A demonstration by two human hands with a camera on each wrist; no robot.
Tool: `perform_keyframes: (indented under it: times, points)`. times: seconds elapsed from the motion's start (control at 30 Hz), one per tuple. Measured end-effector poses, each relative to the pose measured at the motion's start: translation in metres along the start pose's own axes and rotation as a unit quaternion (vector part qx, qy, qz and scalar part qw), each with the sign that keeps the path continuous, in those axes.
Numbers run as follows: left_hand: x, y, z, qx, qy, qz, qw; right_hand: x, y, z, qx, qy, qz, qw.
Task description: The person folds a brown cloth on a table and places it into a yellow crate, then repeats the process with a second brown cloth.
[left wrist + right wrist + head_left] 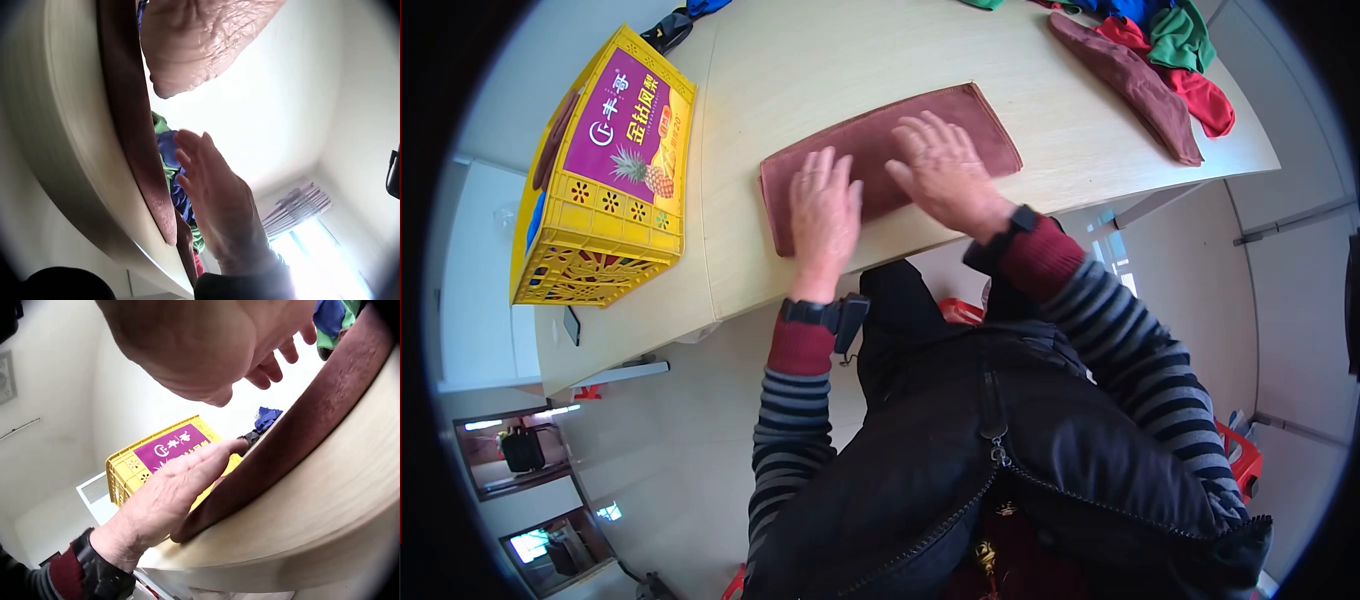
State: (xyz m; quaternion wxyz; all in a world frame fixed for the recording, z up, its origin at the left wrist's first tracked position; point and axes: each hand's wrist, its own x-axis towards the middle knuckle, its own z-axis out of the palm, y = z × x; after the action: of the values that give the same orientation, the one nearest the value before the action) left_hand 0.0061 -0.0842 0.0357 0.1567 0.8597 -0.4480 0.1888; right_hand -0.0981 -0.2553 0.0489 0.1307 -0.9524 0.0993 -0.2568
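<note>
Fingers of both hands straight and spread, grasping nothing. Left hand point(824, 215) lies flat on the near-left part of the folded brown towel point(990, 128); right hand point(941, 170) lies flat on its middle. Towel lies on the wooden table point(800, 60) near its front edge. Yellow crate point(605, 180) left of towel; heap of coloured cloths point(1170, 60) to its far right.
</note>
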Motion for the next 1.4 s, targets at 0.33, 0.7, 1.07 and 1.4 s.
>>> perform_keyframes:
  times: [0.33,0.7,1.07,1.4]
  points:
    - [-0.01,-0.014,0.019,0.029,-0.091,-0.058,0.994,-0.016,0.046,0.015,-0.099,-0.082,0.034,0.991]
    - [-0.024,-0.06,0.0,0.018,-0.125,-0.177,0.976,-0.014,0.087,-0.015,-0.119,-0.152,0.11,0.975]
    - [0.031,-0.026,0.021,0.025,-0.12,-0.026,0.992,0.043,0.016,0.021,-0.063,-0.179,-0.039,0.981]
    - [0.027,-0.061,0.03,0.03,-0.126,-0.097,0.987,0.04,0.073,0.022,-0.095,-0.155,0.022,0.983]
